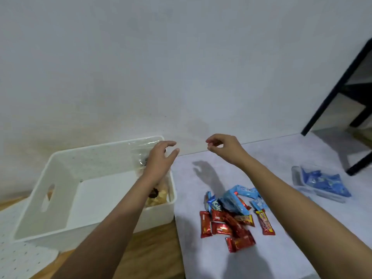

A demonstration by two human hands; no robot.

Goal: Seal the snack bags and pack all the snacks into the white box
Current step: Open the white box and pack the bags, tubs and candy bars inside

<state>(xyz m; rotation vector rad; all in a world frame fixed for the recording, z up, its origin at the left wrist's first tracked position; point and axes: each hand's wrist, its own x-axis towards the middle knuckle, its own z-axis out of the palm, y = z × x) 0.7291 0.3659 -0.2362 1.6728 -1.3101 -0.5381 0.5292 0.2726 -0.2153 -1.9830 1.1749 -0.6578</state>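
Observation:
The white box [60,200] stands at the left with a handle slot in its near-left wall. A clear snack bag [145,150] with chips and dark pieces leans upright inside its right wall. My left hand [161,160] hovers over that bag with fingers spread and holds nothing. My right hand [221,147] is raised to the right of the box, thumb and forefinger curled close, nothing visible between them. A pile of red and blue wrapped snacks [235,216] lies on the grey mat [302,248] below my right arm.
A clear container with blue packets [322,182] lies at the right on the mat. A black frame leg [332,101] stands at the far right. A white perforated sheet [18,256] lies at the bottom left on the wooden floor [153,250]. The wall runs close behind.

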